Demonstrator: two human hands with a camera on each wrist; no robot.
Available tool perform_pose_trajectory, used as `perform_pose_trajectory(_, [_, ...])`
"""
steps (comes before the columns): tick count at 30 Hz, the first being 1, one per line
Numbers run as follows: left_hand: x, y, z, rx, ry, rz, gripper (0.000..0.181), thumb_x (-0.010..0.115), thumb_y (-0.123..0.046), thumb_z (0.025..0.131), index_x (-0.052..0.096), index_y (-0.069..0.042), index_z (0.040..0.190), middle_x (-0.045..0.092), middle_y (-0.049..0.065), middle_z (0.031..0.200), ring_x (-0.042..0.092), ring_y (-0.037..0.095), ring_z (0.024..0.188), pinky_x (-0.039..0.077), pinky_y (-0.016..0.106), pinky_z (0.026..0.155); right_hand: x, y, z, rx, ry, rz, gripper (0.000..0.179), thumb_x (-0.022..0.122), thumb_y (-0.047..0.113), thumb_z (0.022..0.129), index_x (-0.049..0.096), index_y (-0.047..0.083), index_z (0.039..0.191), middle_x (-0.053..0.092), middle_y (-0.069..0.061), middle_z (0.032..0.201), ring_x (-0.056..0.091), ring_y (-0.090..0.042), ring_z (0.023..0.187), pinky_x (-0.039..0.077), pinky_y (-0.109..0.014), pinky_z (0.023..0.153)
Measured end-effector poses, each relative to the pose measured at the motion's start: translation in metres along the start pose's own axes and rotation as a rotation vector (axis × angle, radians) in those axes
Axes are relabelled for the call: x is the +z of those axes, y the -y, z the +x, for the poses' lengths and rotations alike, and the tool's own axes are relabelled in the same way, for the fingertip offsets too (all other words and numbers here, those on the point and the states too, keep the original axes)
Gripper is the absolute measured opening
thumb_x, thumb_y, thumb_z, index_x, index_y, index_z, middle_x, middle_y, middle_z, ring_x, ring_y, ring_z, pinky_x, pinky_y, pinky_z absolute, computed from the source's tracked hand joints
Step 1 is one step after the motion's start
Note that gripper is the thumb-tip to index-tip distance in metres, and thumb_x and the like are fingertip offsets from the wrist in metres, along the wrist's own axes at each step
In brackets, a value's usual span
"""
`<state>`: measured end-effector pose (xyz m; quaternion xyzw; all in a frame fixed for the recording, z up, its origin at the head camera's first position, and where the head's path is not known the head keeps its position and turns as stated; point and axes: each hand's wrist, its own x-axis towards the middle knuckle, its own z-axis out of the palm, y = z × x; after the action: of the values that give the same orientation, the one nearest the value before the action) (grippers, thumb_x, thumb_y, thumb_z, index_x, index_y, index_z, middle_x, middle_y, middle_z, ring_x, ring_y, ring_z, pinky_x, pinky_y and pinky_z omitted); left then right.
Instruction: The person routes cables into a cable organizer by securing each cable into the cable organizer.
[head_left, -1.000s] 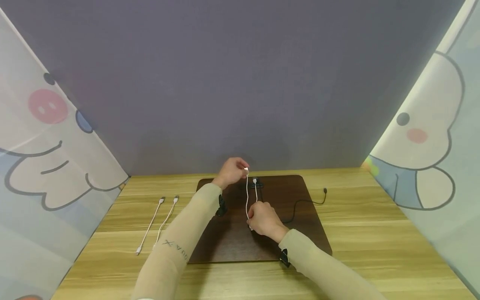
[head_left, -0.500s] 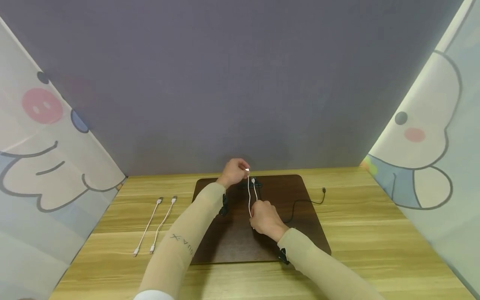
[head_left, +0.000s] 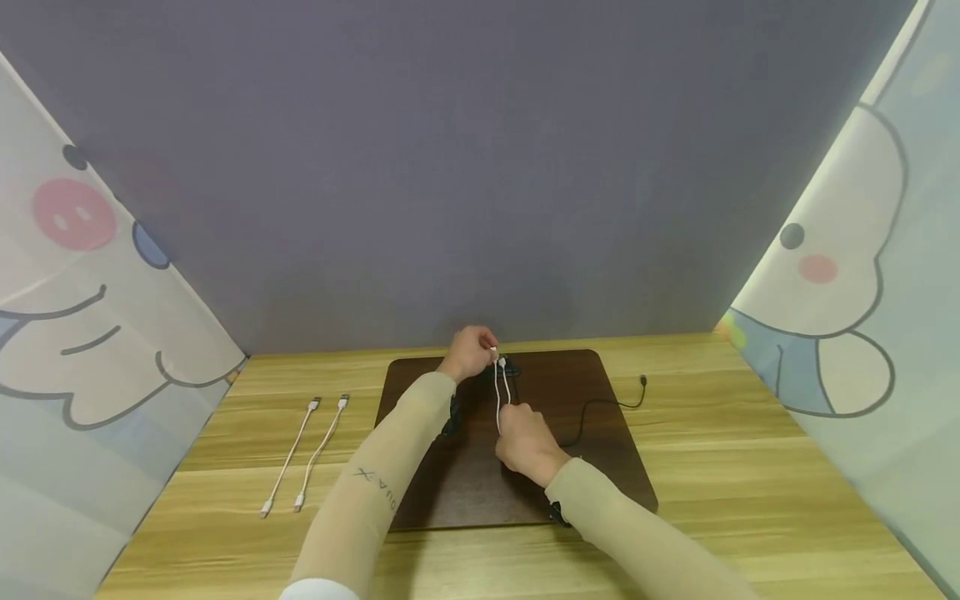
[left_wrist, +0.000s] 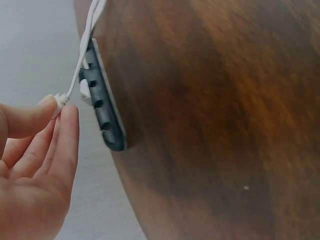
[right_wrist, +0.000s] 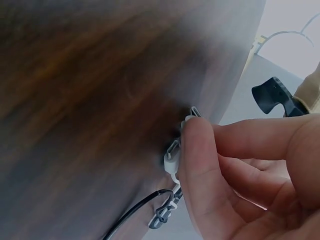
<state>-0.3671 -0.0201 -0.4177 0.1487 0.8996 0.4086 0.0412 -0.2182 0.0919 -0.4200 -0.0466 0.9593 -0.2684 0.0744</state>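
My left hand (head_left: 468,353) pinches the white connector (left_wrist: 60,102) of a white charging cable (head_left: 497,400) between thumb and fingertips. That connector is beside the dark slotted cable holder (left_wrist: 102,102) at the far edge of the brown board (head_left: 465,492). A second white cable (head_left: 506,383) runs from the holder, its end seated in a slot. Nearer on the board, my right hand (head_left: 527,442) pinches the near connector (right_wrist: 195,112) of a white cable between thumb and forefinger. Another white connector (right_wrist: 171,159) lies right beside those fingertips.
Two white cables, an outer one (head_left: 288,458) and an inner one (head_left: 321,450), lie on the wooden table (head_left: 750,467) left of the board. A black cable (head_left: 600,402) crosses the board's right edge. A grey partition (head_left: 480,167) stands behind the table.
The left hand has lowered the cable's far connector toward the holder, bringing it close beside the second cable. The right hand keeps its hold with little movement. The head view has shifted slightly.
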Motion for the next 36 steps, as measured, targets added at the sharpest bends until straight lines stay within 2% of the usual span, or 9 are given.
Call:
perform_pose_trajectory(7, [0.006,0.002,0.000,-0.018,-0.005,0.058,0.018,0.069,-0.002,0.094,0.072,-0.002,0.112,0.066,0.010,0.104,0.058,0.030,0.104,0.053,0.040,0.081,0.001,0.002,0.001,-0.001,0.002,-0.044,0.022,0.064,-0.008,0.083,0.056,0.005,0.067,0.051,-0.005,0.056,0.048,-0.016,0.042,0.037,-0.026,0.038])
perform_pose_trajectory(10, [0.007,0.002,0.002,-0.027,-0.003,0.066,0.017,0.069,-0.003,0.094,0.072,-0.002,0.111,0.066,0.010,0.103,0.056,0.031,0.107,0.053,0.041,0.082,0.001,0.001,0.002,-0.007,-0.001,-0.059,0.021,0.065,-0.008,0.082,0.057,0.005,0.067,0.052,-0.005,0.056,0.049,-0.016,0.043,0.038,-0.027,0.039])
perform_pose_trajectory(15, [0.008,0.002,0.005,-0.043,0.001,0.075,0.018,0.071,-0.002,0.093,0.072,-0.001,0.111,0.065,0.010,0.102,0.056,0.030,0.105,0.053,0.041,0.080,0.001,0.001,0.002,-0.022,-0.006,-0.081,0.017,0.066,-0.007,0.081,0.058,0.003,0.070,0.053,-0.006,0.059,0.050,-0.017,0.045,0.040,-0.028,0.040])
perform_pose_trajectory(23, [0.010,-0.001,0.005,-0.032,-0.007,0.156,0.014,0.069,-0.001,0.094,0.072,-0.001,0.107,0.064,0.011,0.101,0.059,0.029,0.098,0.053,0.040,0.080,0.003,0.000,0.003,-0.048,-0.030,-0.095,0.019,0.066,-0.008,0.081,0.057,0.005,0.069,0.052,-0.005,0.058,0.048,-0.017,0.046,0.040,-0.028,0.041])
perform_pose_trajectory(36, [0.014,0.001,0.010,-0.036,0.002,0.228,0.013,0.067,0.000,0.092,0.072,-0.003,0.104,0.065,0.011,0.102,0.061,0.027,0.093,0.054,0.039,0.079,0.004,0.004,0.004,0.001,0.003,-0.091,0.015,0.068,-0.005,0.084,0.060,0.002,0.073,0.055,-0.007,0.063,0.052,-0.018,0.049,0.044,-0.030,0.044])
